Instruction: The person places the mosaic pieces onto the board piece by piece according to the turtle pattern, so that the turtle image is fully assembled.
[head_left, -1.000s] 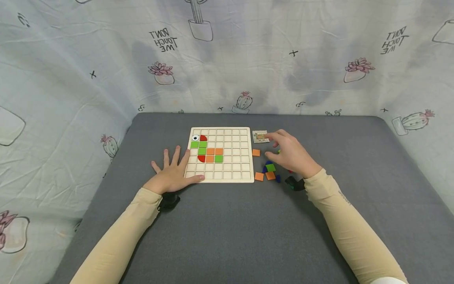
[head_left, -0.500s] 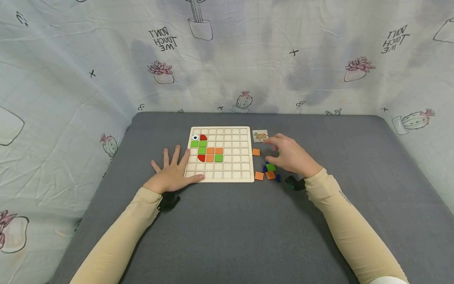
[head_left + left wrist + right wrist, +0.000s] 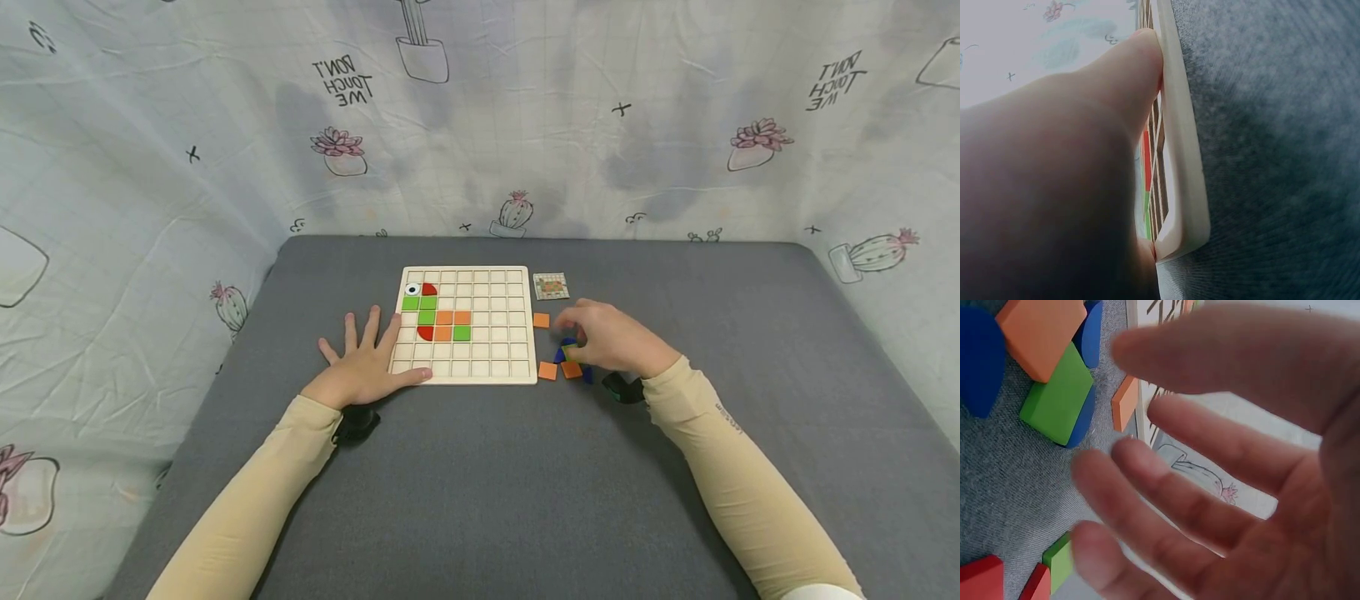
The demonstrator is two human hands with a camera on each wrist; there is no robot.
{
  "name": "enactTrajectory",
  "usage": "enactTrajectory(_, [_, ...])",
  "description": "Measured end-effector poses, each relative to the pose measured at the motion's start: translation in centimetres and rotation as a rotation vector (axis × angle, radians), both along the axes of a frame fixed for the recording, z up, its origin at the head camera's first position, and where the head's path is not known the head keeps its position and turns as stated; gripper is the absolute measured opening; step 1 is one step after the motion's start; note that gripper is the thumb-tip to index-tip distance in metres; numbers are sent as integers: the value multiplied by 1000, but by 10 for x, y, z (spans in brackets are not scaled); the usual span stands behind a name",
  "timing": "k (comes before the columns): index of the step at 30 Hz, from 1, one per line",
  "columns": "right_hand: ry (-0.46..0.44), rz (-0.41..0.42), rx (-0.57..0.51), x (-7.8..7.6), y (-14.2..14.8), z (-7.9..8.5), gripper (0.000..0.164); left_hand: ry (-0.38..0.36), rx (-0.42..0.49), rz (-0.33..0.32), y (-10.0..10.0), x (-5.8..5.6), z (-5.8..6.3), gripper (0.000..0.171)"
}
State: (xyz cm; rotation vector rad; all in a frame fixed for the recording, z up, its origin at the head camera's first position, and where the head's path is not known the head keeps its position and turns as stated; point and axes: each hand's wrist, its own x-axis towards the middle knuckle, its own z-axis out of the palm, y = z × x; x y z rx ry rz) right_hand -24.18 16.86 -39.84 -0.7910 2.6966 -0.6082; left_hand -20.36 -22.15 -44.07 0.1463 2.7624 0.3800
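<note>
My left hand lies spread at the left side of a pale wooden grid board. In the left wrist view, its thumb presses on the board's front rim. On the board, red, green and orange tiles form a shape with a round eye piece. My right hand hovers over loose pieces right of the board, its fingers apart and holding nothing. Under it, a green tile overlaps an orange tile and blue curved pieces.
A small printed card lies beyond my right hand, beside the board. Single orange squares lie near the board's right edge. Red pieces and another green one show in the right wrist view. A printed cloth hangs behind the table.
My right hand has drawn back from the card and come lower over the loose pieces, its thumb and fingertips nearer the green tile. My left hand stays put.
</note>
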Motion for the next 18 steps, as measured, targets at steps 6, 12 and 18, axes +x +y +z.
enactTrajectory(6, [-36, 56, 29, -1, 0, -2, 32, 0, -18, -13, 0, 0, 0, 120])
enactTrajectory(12, [-38, 64, 57, -1, 0, -5, 32, -14, -6, -10, 1, 1, 1, 121])
enactTrajectory(18, [-32, 60, 79, 0, -1, -7, 29, -15, -6, -9, 2, 0, 1, 121])
